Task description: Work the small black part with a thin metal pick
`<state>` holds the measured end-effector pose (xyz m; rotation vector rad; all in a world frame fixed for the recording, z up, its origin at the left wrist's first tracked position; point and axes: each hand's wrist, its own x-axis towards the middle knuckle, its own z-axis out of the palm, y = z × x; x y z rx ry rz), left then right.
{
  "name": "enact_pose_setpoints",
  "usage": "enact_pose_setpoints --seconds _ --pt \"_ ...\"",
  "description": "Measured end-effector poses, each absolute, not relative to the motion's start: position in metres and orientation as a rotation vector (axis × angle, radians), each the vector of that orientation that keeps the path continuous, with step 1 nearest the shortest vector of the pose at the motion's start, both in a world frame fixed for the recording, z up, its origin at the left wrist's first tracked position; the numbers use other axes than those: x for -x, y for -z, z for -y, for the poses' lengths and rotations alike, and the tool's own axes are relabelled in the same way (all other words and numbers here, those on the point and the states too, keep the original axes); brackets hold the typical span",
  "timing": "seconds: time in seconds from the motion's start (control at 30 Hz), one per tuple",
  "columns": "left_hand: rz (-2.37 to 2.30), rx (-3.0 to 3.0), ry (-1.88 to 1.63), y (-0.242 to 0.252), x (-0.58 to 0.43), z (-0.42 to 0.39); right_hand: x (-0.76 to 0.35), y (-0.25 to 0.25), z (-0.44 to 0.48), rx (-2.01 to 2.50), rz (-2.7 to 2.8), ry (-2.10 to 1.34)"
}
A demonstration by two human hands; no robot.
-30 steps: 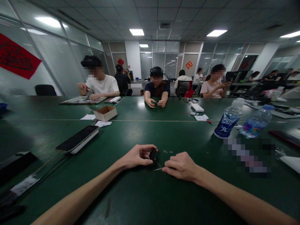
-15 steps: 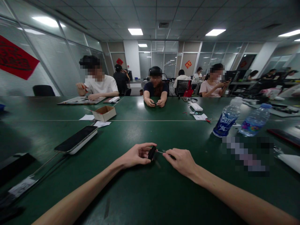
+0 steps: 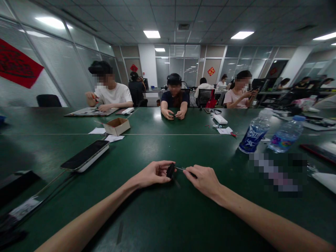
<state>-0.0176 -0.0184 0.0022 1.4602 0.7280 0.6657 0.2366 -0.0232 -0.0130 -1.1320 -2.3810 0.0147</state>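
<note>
A small black object [image 3: 170, 170] sits in the left hand [image 3: 152, 174], above the green table [image 3: 147, 150] and slightly forward of the person's body. Its long axis stands near upright, top leaning slightly right. The surface appears dark and matt; finer detail is too small to read. The left fingers [image 3: 160, 171] are curled together, clamped around its lower part. The right hand [image 3: 203, 181] holds a thin metal pin [image 3: 180, 168] lying near level, its long axis pointing left at the object's right side. Whether the tip touches cannot be confirmed. The right fingers [image 3: 191, 171] are closed together on the pin's far end. A smartphone [image 3: 85, 155] lies well left of the hands; a water bottle [image 3: 254, 134] stands to the right.
</note>
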Motion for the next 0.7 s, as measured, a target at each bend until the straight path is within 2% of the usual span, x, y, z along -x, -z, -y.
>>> enact_pose_setpoints --seconds 0.7 --pt "-0.680 -1.499 -0.465 -0.016 0.024 0.022 -0.243 0.010 0.026 0.933 2.461 -0.092"
